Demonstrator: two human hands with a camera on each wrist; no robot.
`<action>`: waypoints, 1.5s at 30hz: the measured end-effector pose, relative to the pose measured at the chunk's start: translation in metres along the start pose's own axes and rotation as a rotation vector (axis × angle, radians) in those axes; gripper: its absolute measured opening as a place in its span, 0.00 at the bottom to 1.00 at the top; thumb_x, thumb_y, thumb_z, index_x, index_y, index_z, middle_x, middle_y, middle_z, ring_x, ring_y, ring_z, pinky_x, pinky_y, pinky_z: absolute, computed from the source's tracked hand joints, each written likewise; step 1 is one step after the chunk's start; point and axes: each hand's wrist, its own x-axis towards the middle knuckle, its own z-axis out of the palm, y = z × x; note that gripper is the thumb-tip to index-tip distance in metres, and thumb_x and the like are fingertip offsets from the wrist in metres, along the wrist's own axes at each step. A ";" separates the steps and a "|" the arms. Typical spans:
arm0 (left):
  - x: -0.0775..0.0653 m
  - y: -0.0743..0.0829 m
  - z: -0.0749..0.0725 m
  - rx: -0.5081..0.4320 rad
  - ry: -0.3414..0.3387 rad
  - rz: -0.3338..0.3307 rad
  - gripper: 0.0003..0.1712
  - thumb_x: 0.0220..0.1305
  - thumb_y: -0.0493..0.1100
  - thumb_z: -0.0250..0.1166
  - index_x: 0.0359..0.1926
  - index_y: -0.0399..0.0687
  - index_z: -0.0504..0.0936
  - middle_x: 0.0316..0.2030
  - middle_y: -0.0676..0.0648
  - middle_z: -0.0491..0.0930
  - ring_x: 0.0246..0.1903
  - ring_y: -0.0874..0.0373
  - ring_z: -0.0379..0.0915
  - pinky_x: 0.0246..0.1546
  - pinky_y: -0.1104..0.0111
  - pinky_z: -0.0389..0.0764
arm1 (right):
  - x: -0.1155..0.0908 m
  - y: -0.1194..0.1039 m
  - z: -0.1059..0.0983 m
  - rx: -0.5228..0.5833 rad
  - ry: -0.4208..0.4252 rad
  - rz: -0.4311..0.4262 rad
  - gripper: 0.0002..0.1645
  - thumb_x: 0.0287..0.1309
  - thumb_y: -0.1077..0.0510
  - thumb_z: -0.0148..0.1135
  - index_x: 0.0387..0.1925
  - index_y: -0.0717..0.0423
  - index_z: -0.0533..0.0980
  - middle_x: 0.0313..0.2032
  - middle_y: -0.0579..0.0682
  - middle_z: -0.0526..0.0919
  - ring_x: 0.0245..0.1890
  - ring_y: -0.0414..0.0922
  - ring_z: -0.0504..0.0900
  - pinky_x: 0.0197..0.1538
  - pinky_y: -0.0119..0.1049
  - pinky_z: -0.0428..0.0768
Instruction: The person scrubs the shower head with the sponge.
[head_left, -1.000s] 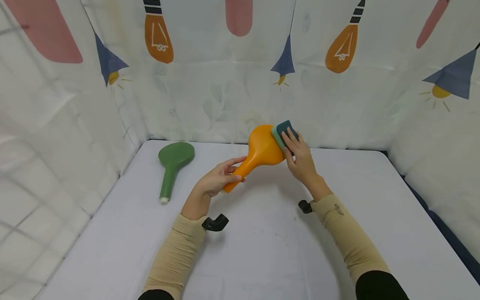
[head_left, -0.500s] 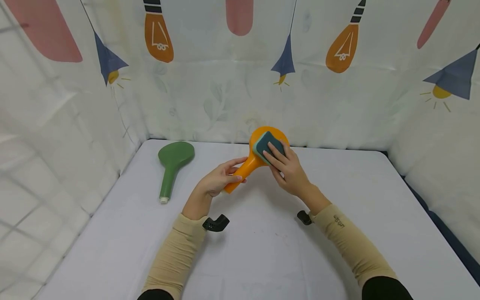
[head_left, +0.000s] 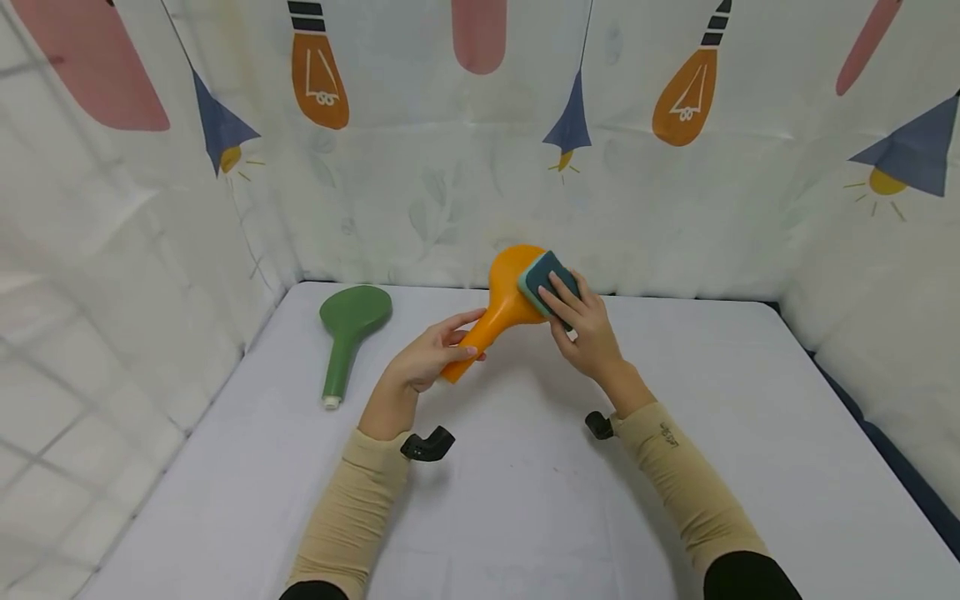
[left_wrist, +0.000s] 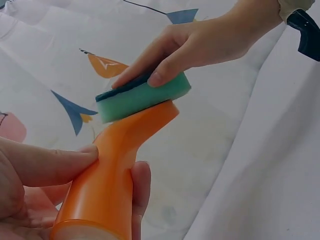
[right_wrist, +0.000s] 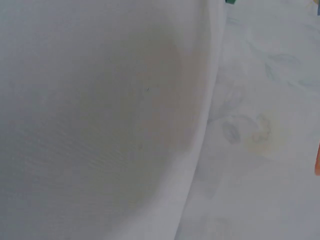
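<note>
In the head view my left hand [head_left: 427,357] grips the handle of an orange shower head [head_left: 513,283], held tilted above the table. The left wrist view shows the thumb and fingers on either side of that handle. My right hand [head_left: 588,329] holds a two-layer sponge [head_left: 551,287], dark teal above and light green below, its fingers across the top and thumb at the side. The sponge's light green side lies against the broad head of the orange shower head [left_wrist: 115,165]. Neither hand can be made out in the right wrist view.
A green shower head [head_left: 352,315] with a white handle end lies at the table's back left. The white-covered table [head_left: 510,517] meets cloth walls [head_left: 465,167] printed with lamps and bulbs at its back. Each sleeve carries a black wrist device [head_left: 429,444].
The sponge slid leftward across the orange shower head, then partly back right with my right hand. The shower head shifted slightly up and left; my left hand keeps its grip.
</note>
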 end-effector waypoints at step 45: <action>0.000 0.001 0.012 -0.033 -0.051 0.033 0.34 0.76 0.29 0.54 0.79 0.35 0.55 0.49 0.42 0.79 0.43 0.57 0.79 0.39 0.68 0.73 | -0.011 -0.001 -0.002 0.088 0.202 0.002 0.21 0.63 0.66 0.60 0.57 0.60 0.83 0.61 0.62 0.79 0.65 0.72 0.69 0.60 0.68 0.68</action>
